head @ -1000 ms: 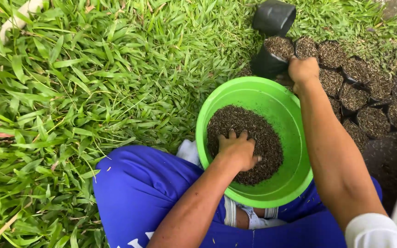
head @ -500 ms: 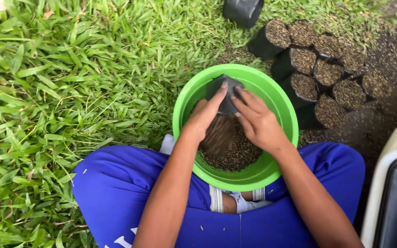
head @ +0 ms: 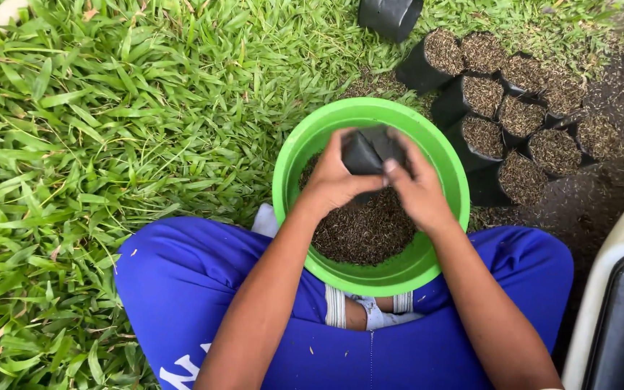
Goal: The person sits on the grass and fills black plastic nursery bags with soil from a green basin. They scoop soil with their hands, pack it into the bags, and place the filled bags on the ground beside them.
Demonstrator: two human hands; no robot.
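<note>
Left hand: the left hand (head: 334, 180) grips the small black bag (head: 370, 149) from its 9 o'clock side, fingers curled tight on it.
Right hand: the right hand (head: 417, 189) clamps the same bag from 3 o'clock, fingers closed over its top edge.
Bag: held over the green bowl (head: 292, 162), above the dark soil mix (head: 362, 231) that fills the bowl's bottom.
Bowl: rests between the person's knees in blue trousers (head: 182, 282), at 12 o'clock from the lap.
Around: filled black bags (head: 503, 115) stand packed together at 2 o'clock of the bowl, just beside its rim; one empty black bag (head: 390, 16) lies at 12 o'clock on the grass (head: 110, 123).
In the way: both hands cover most of the held bag, so its opening cannot be seen.
</note>
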